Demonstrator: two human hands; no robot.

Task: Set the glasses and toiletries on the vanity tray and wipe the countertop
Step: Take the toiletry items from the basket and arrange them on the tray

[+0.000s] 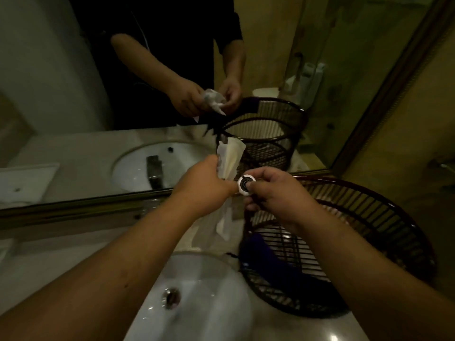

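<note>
Hands, two, bare, raised together above the countertop [81,252] at the mirror's foot: left hand [204,180] closed around a bundle of pale wrapped sachets [231,158], right hand [273,193] pinching a small round white item with a dark centre [245,185] between thumb and fingertips. Probably raised so the pieces can be sorted before being set down

Remaining entries, largest to smallest:

1. Mirror [73,70], full width of the wall, repeating arms, basin and basket; its metal lower frame runs just behind the hands

2. Countertop, pale stone, dim light; whether wet or soiled cannot be told. No cloth in view, so the wiping appears not yet begun

3. Basin [197,299], white, sunk into the counter below the left forearm, metal drain [171,297] open

4. Wire basket [384,217], dark, round, slatted, standing on the counter right of the basin and tilted toward the viewer. Likely serves as the vanity tray; right hand sits just above its near rim, a convenient spot for dropping items in

5. Dark blue cloth-like piece [261,254], draped inside the basket against the left wall; identity uncertain

6. Sachets, toiletries by the look, gripped upright, one long wrapper hanging below the fist

7. Round white item, smallest, touching both hands; kind uncertain

Glasses: none visible in this view
</note>
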